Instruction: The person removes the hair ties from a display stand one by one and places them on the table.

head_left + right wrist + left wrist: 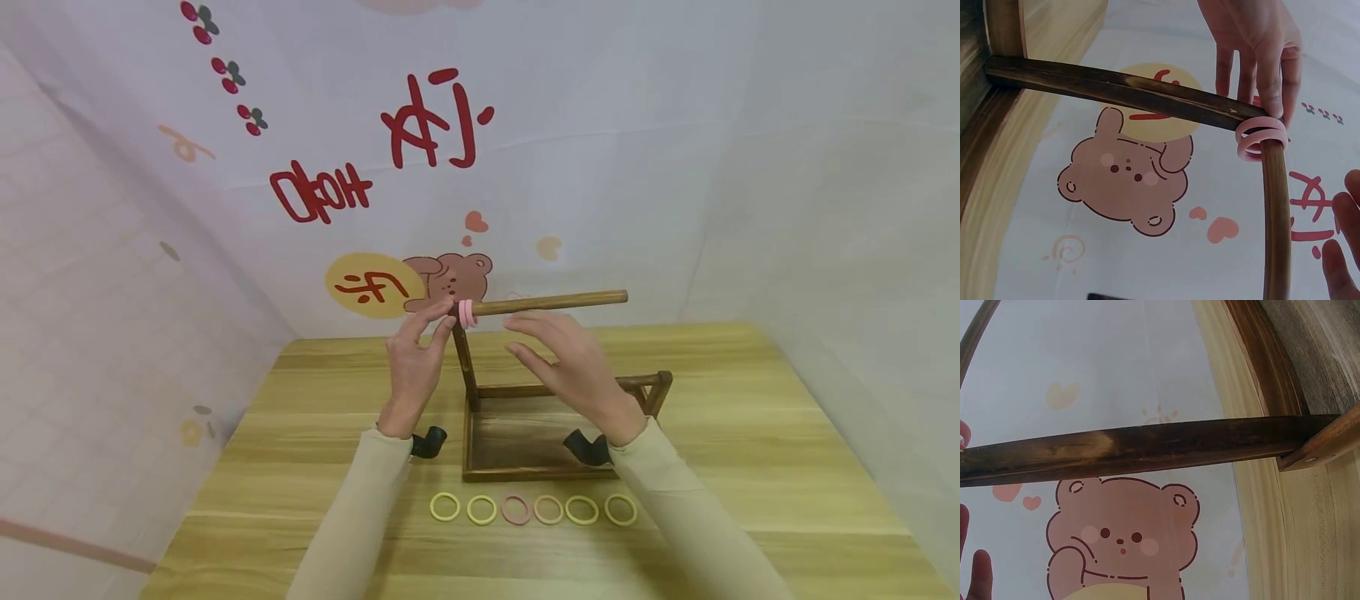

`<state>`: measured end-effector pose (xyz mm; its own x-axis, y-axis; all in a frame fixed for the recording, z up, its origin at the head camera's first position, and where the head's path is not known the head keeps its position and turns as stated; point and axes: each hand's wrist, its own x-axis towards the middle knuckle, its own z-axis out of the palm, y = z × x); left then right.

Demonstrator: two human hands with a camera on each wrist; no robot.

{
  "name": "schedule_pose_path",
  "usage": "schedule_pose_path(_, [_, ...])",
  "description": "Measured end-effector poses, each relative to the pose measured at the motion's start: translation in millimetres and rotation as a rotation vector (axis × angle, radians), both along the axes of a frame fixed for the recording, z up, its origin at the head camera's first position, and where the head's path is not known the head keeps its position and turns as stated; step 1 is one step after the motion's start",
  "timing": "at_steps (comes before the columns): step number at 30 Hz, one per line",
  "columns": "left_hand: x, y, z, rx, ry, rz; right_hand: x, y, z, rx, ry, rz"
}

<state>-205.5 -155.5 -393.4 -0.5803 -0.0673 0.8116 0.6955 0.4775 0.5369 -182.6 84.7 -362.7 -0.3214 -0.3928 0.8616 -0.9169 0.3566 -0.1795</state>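
Observation:
Two pink rings (467, 313) hang around a round wooden bar (555, 302), at the end where it joins the upright post (465, 358) of a dark wooden rack. At that top corner, my left hand (415, 367) has its fingers nearly straight, and a fingertip touches the wood beside the rings (1261, 139). My right hand (573, 358) is just below the bar, with fingers extended and thumb apart, holding nothing. In the right wrist view only a few of its fingers (1341, 269) show at the edge.
A row of several yellow, pink and peach rings (514, 509) lies on the wooden table (315, 500) in front of the rack's base (540, 475). A shorter side frame (656, 387) rises at the rack's right. Behind stands a white printed backdrop (600, 150). Black pieces (429, 442) show at both wrists.

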Motion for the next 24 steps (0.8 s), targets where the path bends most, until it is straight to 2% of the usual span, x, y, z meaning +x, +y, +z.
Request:
schedule_pose_path(11, [0.9, -2, 2.9, -0.047, -0.001, 0.022, -22.9, -15, 11.6, 0.046, 0.058, -0.001])
schedule_pose_path(24, [-0.1, -4, 4.3, -0.067, 0.003, 0.019, -41.6, -26, 23.6, 0.151, 0.091, -0.002])
